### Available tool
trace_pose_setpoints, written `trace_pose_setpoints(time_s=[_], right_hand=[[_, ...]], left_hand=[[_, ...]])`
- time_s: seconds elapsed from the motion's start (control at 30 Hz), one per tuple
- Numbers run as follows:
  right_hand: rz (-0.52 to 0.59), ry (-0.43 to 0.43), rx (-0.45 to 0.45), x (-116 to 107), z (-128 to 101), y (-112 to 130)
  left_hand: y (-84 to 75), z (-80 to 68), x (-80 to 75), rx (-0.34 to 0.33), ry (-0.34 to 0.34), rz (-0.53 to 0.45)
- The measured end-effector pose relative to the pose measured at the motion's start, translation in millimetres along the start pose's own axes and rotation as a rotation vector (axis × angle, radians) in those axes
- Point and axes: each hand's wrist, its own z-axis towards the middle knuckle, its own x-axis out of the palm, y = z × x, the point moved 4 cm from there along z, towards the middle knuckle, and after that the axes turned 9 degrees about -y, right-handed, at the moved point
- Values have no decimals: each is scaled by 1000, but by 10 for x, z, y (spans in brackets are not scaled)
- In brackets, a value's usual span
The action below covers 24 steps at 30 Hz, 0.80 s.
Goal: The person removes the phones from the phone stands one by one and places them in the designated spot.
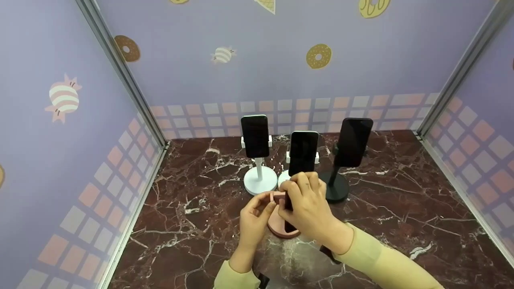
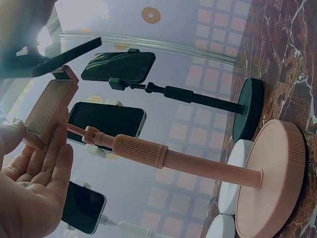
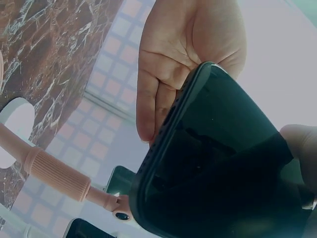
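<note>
A pink phone stand [image 2: 198, 166] with a round base stands upright on the tabletop. My left hand [image 1: 253, 222] holds the stand's clamp [image 2: 49, 106] at the top, thumb on one side and fingers on the other. With my right hand [image 1: 311, 204] I grip a dark phone [image 3: 213, 158] by its edges, the thumb showing at the screen's side. In the left wrist view the phone appears as a thin slab beside the clamp's upper end. Whether the two touch, I cannot tell. The right hand hides much of the phone in the head view.
Behind stand a white phone stand [image 1: 260, 182] bearing a phone [image 1: 255, 136], another white one partly hidden with a phone [image 1: 303, 150], and a black stand [image 1: 336, 192] with a phone [image 1: 354, 142]. Patterned walls [image 1: 273, 80] enclose the dark marbled tabletop [image 1: 192, 224].
</note>
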Motion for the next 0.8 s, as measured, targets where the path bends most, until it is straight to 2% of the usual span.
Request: trace_pose_setpoints(time_s=[0.2,0.47,0.8], right_hand=[[11,17,34,-63,-54,-65],[-3,52,113,-172,-158,-220],[-44,74,167,-227,-333,-390]], left_hand=[[-6,-1,-3,-37,-22,-11],[15,3,-2,-6,-35,-14],[21,6,-2,11,-37,-6]])
